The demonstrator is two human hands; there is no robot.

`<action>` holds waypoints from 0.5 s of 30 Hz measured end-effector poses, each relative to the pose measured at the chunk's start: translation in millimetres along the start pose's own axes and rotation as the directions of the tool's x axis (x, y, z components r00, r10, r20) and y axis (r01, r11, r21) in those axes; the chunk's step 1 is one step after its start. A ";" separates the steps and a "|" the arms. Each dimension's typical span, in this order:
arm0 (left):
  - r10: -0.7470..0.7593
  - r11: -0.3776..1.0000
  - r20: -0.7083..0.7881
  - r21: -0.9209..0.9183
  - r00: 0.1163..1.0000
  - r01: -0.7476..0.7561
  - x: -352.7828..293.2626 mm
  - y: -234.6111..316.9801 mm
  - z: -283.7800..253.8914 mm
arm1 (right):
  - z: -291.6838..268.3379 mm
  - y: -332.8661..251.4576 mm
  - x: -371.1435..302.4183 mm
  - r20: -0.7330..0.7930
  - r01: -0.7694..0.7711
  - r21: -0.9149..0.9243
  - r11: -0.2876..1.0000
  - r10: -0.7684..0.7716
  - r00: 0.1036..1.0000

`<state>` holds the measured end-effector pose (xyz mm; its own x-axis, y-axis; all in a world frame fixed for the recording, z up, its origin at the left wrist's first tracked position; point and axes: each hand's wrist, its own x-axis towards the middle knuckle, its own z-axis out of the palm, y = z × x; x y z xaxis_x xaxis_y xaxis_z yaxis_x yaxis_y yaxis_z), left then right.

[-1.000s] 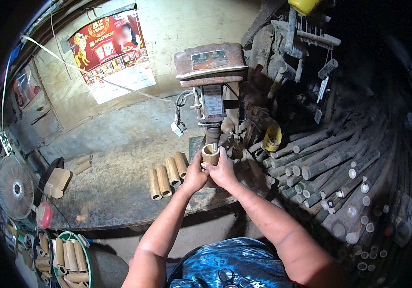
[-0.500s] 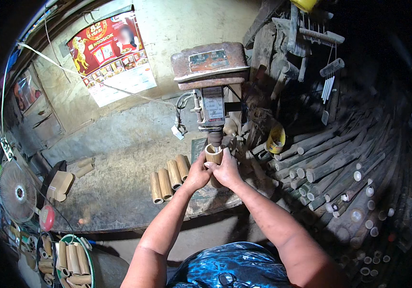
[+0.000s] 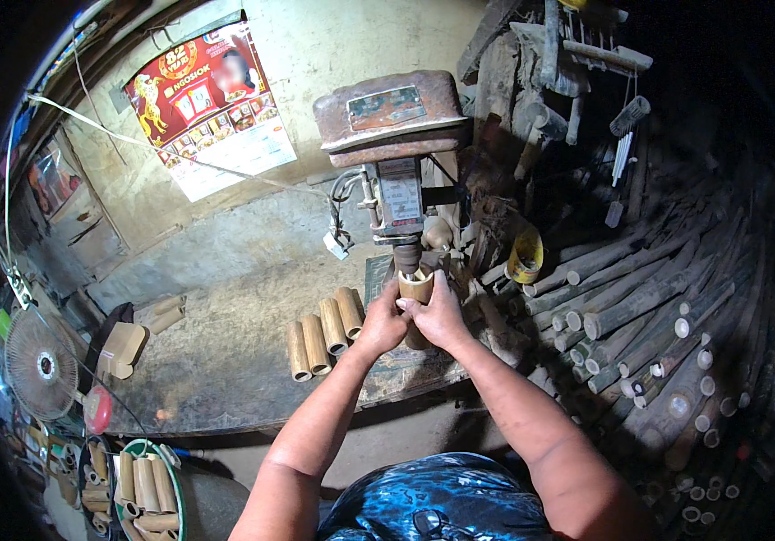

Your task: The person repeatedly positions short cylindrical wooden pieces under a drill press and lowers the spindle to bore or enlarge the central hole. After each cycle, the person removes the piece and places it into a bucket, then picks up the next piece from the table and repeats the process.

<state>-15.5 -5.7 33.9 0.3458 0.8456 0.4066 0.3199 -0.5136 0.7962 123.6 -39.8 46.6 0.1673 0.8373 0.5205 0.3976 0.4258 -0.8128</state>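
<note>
Both my hands are wrapped round a short bamboo tube (image 3: pixel 417 290), held upright with its open end at the top. My left hand (image 3: pixel 385 325) grips its left side and my right hand (image 3: pixel 440 317) its right, the thumbs close together on the near side. Just above is the chuck (image 3: pixel 407 258) of a rusty drill press (image 3: pixel 392 117), its bit reaching into the tube's mouth. Whether the bit touches the inner wall I cannot tell. Left of my left hand, several cut bamboo tubes (image 3: pixel 317 350) lie side by side on the worktable (image 3: pixel 216 361).
A green-rimmed bin (image 3: pixel 180 491) of bamboo pieces stands at lower left, near a fan (image 3: pixel 43 365). An open cardboard box (image 3: pixel 121 350) sits at the table's left. Long bamboo poles (image 3: pixel 622 320) pile up on the right, beside a yellow container (image 3: pixel 525 255). A calendar (image 3: pixel 212 108) hangs behind.
The view has shifted slightly. My hands and the bamboo tube have moved a little to the right relative to the chuck; both hands keep their hold.
</note>
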 end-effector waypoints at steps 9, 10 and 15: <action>0.011 1.000 0.003 0.025 1.000 -0.011 -7.1 9.2 6.0 | -11.3 -9.8 -11.0 0.003 0.011 0.027 1.000 -0.011 1.000; 0.021 1.000 0.000 -0.006 1.000 -0.021 -7.9 10.6 6.1 | -11.4 -10.7 -11.4 -0.001 0.004 0.016 1.000 -0.004 1.000; 0.037 0.998 -0.020 0.058 0.999 -0.036 -13.5 15.1 4.5 | -10.7 -14.9 -16.2 -0.006 -0.023 0.040 0.999 0.023 1.000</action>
<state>-11.3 -25.5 38.4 0.3398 0.8287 0.4448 0.3577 -0.5513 0.7538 124.6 -63.4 53.1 0.1822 0.8446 0.5034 0.3573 0.4201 -0.8342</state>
